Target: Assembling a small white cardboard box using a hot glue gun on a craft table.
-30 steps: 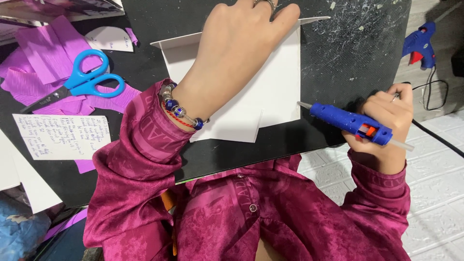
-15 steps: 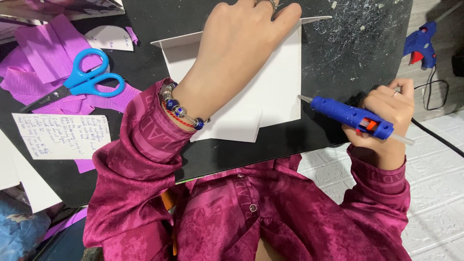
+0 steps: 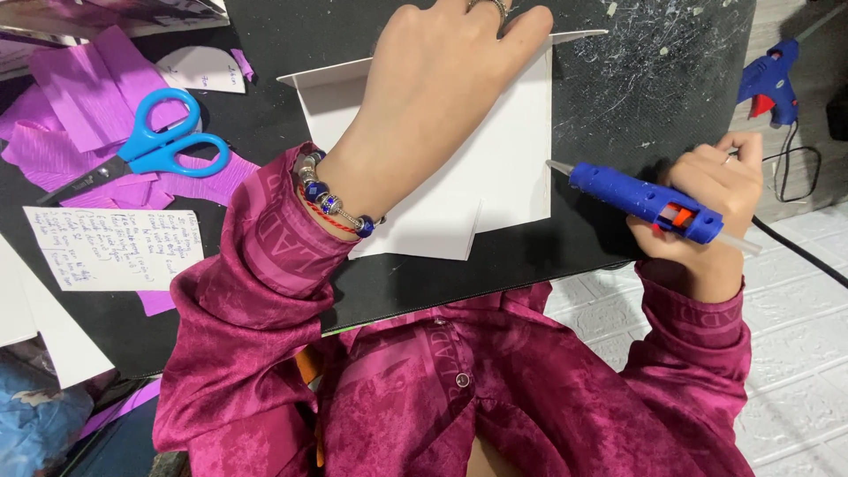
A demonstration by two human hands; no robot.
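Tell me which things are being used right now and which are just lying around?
In use: white card under the left hand; blue glue gun in the right hand.

Lying about: blue scissors, purple paper pieces, handwritten note, second glue gun.

We see blue-handled scissors (image 3: 155,146) lying on crumpled purple paper strips (image 3: 75,106) at the left of the black bench (image 3: 671,79). Just below them sits a white handwritten note (image 3: 110,249), with blank white sheets (image 3: 40,322) at the edge. A second blue glue gun (image 3: 770,79) rests at the far right, its black cord (image 3: 799,252) trailing across white brick-patterned flooring (image 3: 795,353).
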